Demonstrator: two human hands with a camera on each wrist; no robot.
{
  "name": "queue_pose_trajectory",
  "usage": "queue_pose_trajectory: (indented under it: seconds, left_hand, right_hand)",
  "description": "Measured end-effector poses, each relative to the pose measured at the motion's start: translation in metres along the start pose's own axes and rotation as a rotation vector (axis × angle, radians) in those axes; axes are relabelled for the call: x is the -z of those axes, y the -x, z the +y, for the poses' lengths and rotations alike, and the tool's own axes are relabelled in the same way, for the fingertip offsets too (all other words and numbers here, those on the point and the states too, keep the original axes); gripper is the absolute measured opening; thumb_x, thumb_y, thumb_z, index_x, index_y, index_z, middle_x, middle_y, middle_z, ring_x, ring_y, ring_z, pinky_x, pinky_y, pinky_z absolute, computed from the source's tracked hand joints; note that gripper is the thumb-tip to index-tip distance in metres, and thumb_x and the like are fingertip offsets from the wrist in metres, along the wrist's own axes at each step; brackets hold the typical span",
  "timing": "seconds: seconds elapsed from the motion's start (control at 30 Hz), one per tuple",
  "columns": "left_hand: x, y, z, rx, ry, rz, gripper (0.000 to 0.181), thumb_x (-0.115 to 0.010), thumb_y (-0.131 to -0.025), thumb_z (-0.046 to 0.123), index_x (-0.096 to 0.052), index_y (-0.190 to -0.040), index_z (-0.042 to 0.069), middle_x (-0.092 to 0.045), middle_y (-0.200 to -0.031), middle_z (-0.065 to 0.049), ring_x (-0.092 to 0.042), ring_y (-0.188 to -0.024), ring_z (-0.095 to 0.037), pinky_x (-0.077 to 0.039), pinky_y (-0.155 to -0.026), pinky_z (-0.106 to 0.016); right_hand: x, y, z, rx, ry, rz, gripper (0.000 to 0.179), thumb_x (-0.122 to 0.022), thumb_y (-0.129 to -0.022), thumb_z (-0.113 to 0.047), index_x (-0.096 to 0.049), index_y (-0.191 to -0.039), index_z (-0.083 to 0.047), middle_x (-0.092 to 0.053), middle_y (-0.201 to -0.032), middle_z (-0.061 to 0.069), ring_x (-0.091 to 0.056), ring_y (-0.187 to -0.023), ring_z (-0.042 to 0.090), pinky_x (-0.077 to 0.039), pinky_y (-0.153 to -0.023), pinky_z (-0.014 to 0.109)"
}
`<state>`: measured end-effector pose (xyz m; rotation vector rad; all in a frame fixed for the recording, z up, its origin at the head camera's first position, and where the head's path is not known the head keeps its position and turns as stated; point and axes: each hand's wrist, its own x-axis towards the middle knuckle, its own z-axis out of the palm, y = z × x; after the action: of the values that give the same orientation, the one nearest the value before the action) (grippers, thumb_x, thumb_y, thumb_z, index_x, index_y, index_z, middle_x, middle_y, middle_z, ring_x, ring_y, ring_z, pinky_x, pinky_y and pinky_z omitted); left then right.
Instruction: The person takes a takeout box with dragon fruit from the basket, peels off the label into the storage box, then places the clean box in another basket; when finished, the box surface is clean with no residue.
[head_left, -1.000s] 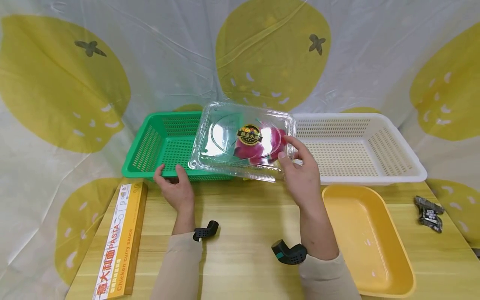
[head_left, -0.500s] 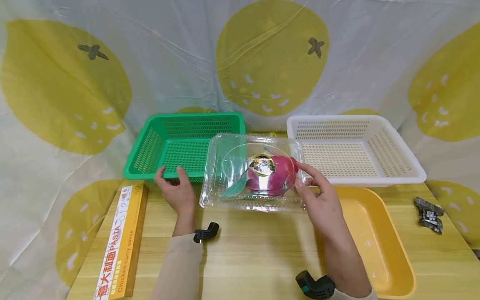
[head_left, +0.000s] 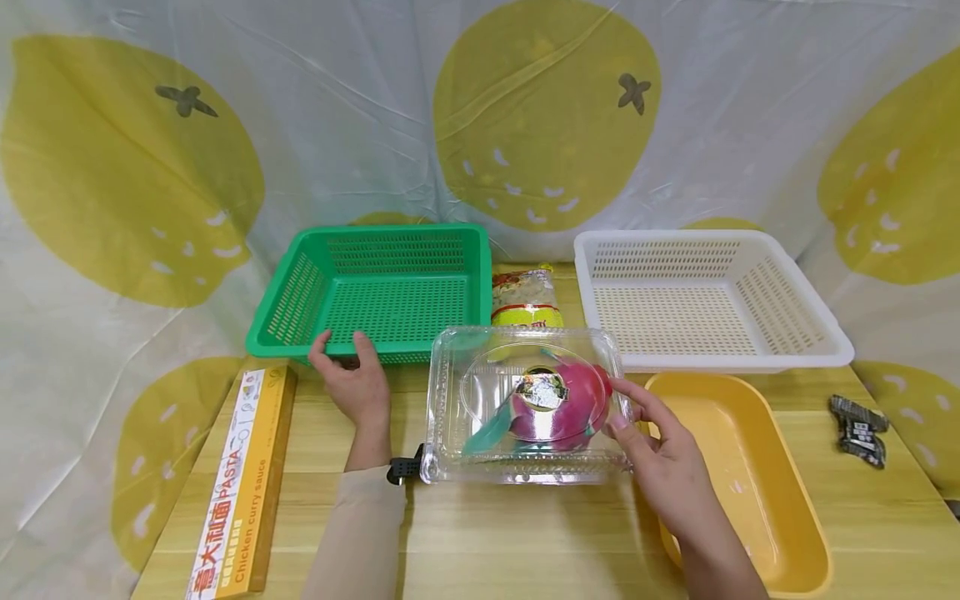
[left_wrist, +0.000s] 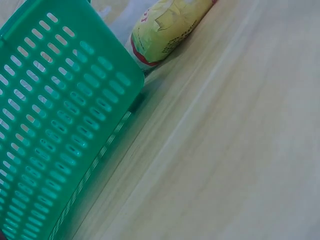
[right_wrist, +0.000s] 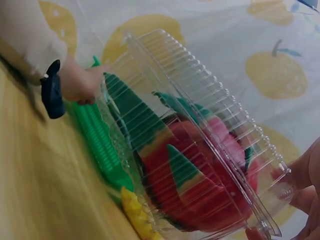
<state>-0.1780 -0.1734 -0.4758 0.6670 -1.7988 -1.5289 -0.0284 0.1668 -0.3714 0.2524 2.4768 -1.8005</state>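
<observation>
A clear plastic clamshell box [head_left: 450, 392] with a gold-and-black label is held up over the middle of the table. Inside it lies a pink toy dragon fruit [right_wrist: 200, 185] with green leaf tips. My right hand [head_left: 663, 458] pinches the box's right edge between thumb and fingers. At the front rim of the green plastic basket [head_left: 258, 333] is my left hand [head_left: 356, 387], gripping it with thumb and fingertip over the edge; its lower fingers are hidden. The basket's slotted side fills the left of the left wrist view.
A printed food bag [head_left: 525, 296] lies between the green basket and a white basket [head_left: 843, 346] at the back. On the right stand a yellow tub [head_left: 738, 467] and small black packets [head_left: 857, 429]. A pasta box [head_left: 240, 483] lies at left.
My right hand has brought the clamshell box down and toward me, away from the green basket's right side, uncovering the food bag behind. My left hand has stayed at the basket rim.
</observation>
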Motion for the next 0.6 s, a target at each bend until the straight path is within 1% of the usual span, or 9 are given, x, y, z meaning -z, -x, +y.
queue_pose_trajectory:
  seconds: [0.13,0.2,0.27,0.3,0.33,0.4,0.43,0.5,0.6]
  left_hand:
    - [-0.001,-0.001,-0.001,-0.006,0.01,0.001,0.053,-0.061,-0.097,0.053,-0.046,-0.14,0.027,-0.043,-0.076,-0.002,-0.043,-0.065,-0.014,-0.038,-0.061,-0.03]
    - [-0.001,-0.001,-0.002,-0.011,0.017,0.001,0.054,-0.061,-0.097,0.053,-0.047,-0.141,0.025,-0.043,-0.074,-0.002,-0.044,-0.064,-0.014,-0.038,-0.061,-0.031]
    - [-0.001,-0.001,-0.002,-0.016,0.023,0.001,0.056,-0.062,-0.097,0.053,-0.047,-0.141,0.022,-0.043,-0.074,-0.002,-0.044,-0.064,-0.014,-0.038,-0.061,-0.031]
    - [-0.001,-0.001,-0.002,-0.018,0.024,0.0,0.057,-0.062,-0.097,0.053,-0.047,-0.141,0.021,-0.043,-0.073,-0.001,-0.043,-0.064,-0.015,-0.038,-0.062,-0.031]
    - [-0.001,-0.001,-0.001,-0.018,0.025,-0.001,0.057,-0.062,-0.097,0.053,-0.047,-0.141,0.021,-0.043,-0.074,-0.001,-0.044,-0.065,-0.015,-0.038,-0.062,-0.031]
    - [-0.001,-0.002,-0.001,-0.015,0.026,0.0,0.057,-0.061,-0.097,0.053,-0.046,-0.142,0.021,-0.043,-0.074,-0.001,-0.045,-0.066,-0.015,-0.039,-0.063,-0.031]
    - [-0.001,-0.002,-0.001,-0.014,0.025,-0.001,0.058,-0.062,-0.097,0.053,-0.046,-0.142,0.021,-0.043,-0.074,-0.001,-0.045,-0.066,-0.015,-0.039,-0.064,-0.031]
    - [-0.002,-0.002,-0.002,-0.012,0.025,-0.002,0.058,-0.062,-0.097,0.053,-0.046,-0.142,0.02,-0.043,-0.074,-0.001,-0.045,-0.067,-0.016,-0.039,-0.064,-0.031]
    - [-0.001,-0.002,-0.002,-0.006,0.026,0.001,0.057,-0.062,-0.097,0.053,-0.046,-0.142,0.021,-0.042,-0.074,-0.001,-0.045,-0.067,-0.016,-0.039,-0.064,-0.031]
  right_hand:
    - [-0.001,0.003,0.009,-0.022,0.011,0.011,0.043,-0.053,-0.107,-0.022,-0.049,-0.15,-0.027,-0.044,-0.114,0.01,-0.075,-0.102,0.013,-0.05,-0.073,0.025]
    - [-0.002,0.003,0.013,-0.035,0.007,0.018,0.044,-0.053,-0.107,-0.019,-0.049,-0.151,-0.025,-0.042,-0.112,0.008,-0.075,-0.103,0.011,-0.049,-0.074,0.023]
    - [-0.003,0.004,0.017,-0.052,0.009,0.024,0.044,-0.053,-0.107,-0.017,-0.049,-0.151,-0.024,-0.041,-0.112,0.007,-0.073,-0.088,0.005,-0.046,-0.067,0.022]
    - [-0.004,0.004,0.019,-0.06,0.009,0.024,0.045,-0.054,-0.106,-0.016,-0.049,-0.15,-0.023,-0.041,-0.114,0.008,-0.068,-0.079,0.003,-0.044,-0.064,0.021]
    - [-0.005,0.004,0.021,-0.066,0.012,0.023,0.045,-0.055,-0.106,-0.016,-0.049,-0.15,-0.024,-0.041,-0.116,0.008,-0.062,-0.071,0.001,-0.043,-0.061,0.021]
    - [-0.005,0.004,0.025,-0.08,0.031,0.02,0.045,-0.057,-0.105,-0.018,-0.05,-0.15,-0.025,-0.042,-0.122,0.01,-0.048,-0.059,0.003,-0.04,-0.056,0.021]
    - [-0.006,0.004,0.027,-0.085,0.046,0.017,0.045,-0.057,-0.105,-0.02,-0.05,-0.15,-0.026,-0.043,-0.125,0.011,-0.043,-0.057,0.006,-0.04,-0.054,0.021]
    - [-0.006,0.005,0.03,-0.096,0.068,0.012,0.045,-0.058,-0.105,-0.023,-0.05,-0.149,-0.029,-0.044,-0.131,0.013,-0.043,-0.058,0.006,-0.04,-0.055,0.022]
    - [-0.008,0.006,0.035,-0.11,0.088,0.004,0.044,-0.059,-0.105,-0.023,-0.051,-0.148,-0.03,-0.046,-0.134,0.014,-0.044,-0.058,0.007,-0.041,-0.056,0.022]
